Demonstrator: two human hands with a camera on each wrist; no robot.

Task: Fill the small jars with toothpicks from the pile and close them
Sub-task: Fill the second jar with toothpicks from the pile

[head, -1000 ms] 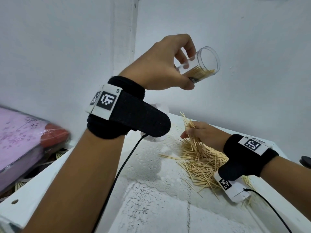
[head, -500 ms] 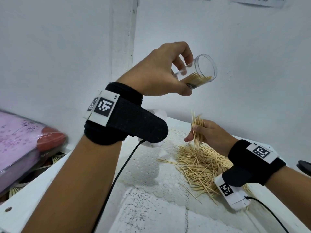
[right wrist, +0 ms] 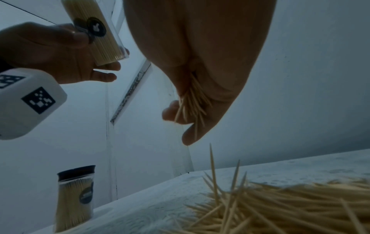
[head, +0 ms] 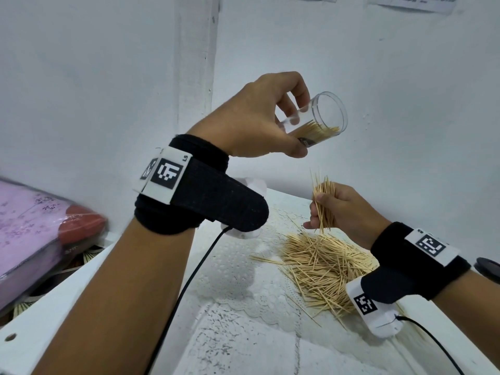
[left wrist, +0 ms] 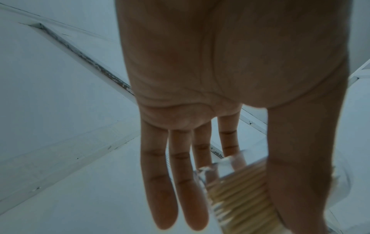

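Toothpicks (head: 323, 262) lie heaped on the white table (head: 230, 345), at about four o'clock in the head view. Above them the right hand (head: 343, 209) pinches a bunch (head: 323, 201) upright between curled fingers and thumb. At one o'clock from it, held high, the left hand (head: 257, 123) grips a clear open jar (head: 319, 119), tilted with its mouth toward the right and partly filled. In the right wrist view, a second jar (right wrist: 75, 196) with a dark lid stands at seven o'clock, apparently full.
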